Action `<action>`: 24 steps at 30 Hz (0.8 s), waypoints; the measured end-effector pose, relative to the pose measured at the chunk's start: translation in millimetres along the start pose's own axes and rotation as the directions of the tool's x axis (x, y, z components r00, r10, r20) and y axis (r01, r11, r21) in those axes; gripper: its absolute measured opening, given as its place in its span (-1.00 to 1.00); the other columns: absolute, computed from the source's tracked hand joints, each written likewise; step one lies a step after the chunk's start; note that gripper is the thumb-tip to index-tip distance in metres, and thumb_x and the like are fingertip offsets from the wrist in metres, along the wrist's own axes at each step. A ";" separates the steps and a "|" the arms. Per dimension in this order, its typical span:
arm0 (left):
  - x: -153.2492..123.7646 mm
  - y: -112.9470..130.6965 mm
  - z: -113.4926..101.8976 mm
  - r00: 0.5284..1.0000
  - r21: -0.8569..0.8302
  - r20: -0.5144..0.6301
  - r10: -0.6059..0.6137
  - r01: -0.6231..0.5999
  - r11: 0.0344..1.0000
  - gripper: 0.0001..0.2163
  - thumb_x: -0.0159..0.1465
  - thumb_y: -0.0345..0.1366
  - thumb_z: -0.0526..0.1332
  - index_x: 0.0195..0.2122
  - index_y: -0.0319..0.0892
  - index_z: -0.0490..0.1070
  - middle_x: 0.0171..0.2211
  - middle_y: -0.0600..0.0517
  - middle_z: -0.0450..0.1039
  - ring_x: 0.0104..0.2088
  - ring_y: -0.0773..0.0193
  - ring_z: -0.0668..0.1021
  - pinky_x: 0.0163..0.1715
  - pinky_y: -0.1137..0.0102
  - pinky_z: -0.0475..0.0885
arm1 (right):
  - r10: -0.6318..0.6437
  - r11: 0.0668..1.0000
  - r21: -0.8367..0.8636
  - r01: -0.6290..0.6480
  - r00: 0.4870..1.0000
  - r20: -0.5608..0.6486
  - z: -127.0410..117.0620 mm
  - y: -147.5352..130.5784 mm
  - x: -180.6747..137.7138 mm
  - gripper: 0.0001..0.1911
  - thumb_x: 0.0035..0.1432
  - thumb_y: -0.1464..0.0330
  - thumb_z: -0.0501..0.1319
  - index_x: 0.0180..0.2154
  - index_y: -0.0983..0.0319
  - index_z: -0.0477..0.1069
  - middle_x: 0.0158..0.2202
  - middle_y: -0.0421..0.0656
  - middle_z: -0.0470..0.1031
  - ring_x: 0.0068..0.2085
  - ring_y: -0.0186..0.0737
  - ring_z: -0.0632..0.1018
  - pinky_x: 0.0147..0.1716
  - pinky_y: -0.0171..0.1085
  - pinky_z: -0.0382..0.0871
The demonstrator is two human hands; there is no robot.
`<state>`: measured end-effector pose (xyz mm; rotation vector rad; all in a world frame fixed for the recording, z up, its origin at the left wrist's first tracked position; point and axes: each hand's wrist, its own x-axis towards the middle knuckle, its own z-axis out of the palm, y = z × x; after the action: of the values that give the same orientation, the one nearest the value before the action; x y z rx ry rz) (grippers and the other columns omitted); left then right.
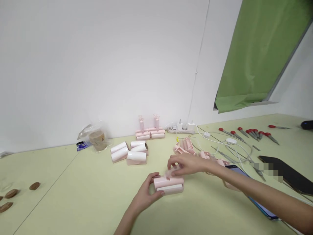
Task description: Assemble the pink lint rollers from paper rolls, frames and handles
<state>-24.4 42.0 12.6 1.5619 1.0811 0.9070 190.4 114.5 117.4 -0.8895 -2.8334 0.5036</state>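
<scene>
A pink lint roller (169,184) with a white roll showing along its front lies on its side, just in front of me. My left hand (148,192) is wrapped round its left end, thumb along the front. At its top, my right hand (184,164) pinches a translucent pink handle (173,171), which looks joined to the roller or touching it; the fingers partly hide that spot. Farther back, white sticky rolls (136,156) sit in clear pinkish covers. Pink roller frames (184,146) lie beyond my right hand, some partly hidden by my forearm.
Several lint rollers (150,133) stand by the wall with handles up, beside a power strip (181,129) with chargers and cables. On the right lie red-ended tools (251,133), a black phone (290,173) and a lit phone (262,205). A bagged tape roll (97,139) and brown pieces (34,186) are left.
</scene>
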 end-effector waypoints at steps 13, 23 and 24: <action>1.0 -1.3 -2.3 1.000 0.007 0.010 0.010 -0.010 1.000 -0.56 0.04 -0.31 0.21 -0.03 -0.12 0.17 -0.05 -0.02 0.31 -0.06 0.16 0.37 -0.07 0.32 0.26 | -0.002 0.916 -0.376 0.137 0.941 0.337 -22.4 -47.6 32.9 -0.87 -0.12 0.35 0.20 -0.43 0.20 0.46 -0.49 -0.21 0.45 -0.58 -0.34 0.37 -0.67 -0.38 0.00; -4.6 12.5 3.4 0.995 0.172 -0.092 -0.036 0.052 0.984 -0.67 -0.02 -0.26 0.23 -0.22 -0.13 0.24 -0.15 -0.02 0.35 -0.11 0.11 0.37 -0.12 0.32 0.26 | 0.152 0.894 -0.446 0.029 0.919 0.364 0.4 -75.1 53.5 -0.83 -0.31 0.53 0.16 -0.53 0.35 0.48 -0.55 0.02 0.50 -0.52 -0.07 0.48 -0.64 -0.29 0.18; -4.7 13.5 3.2 0.996 0.177 -0.086 -0.033 0.047 0.983 -0.68 -0.02 -0.26 0.23 -0.23 -0.13 0.23 -0.16 -0.02 0.35 -0.12 0.12 0.37 -0.13 0.33 0.26 | 0.162 0.897 -0.441 0.013 0.920 0.357 1.6 -76.8 53.2 -0.83 -0.30 0.53 0.16 -0.53 0.35 0.48 -0.55 0.02 0.51 -0.51 -0.07 0.49 -0.62 -0.28 0.20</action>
<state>-20.1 35.1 24.8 1.6543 1.2780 0.8734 105.7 85.4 144.1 -1.0793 -3.3653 0.0359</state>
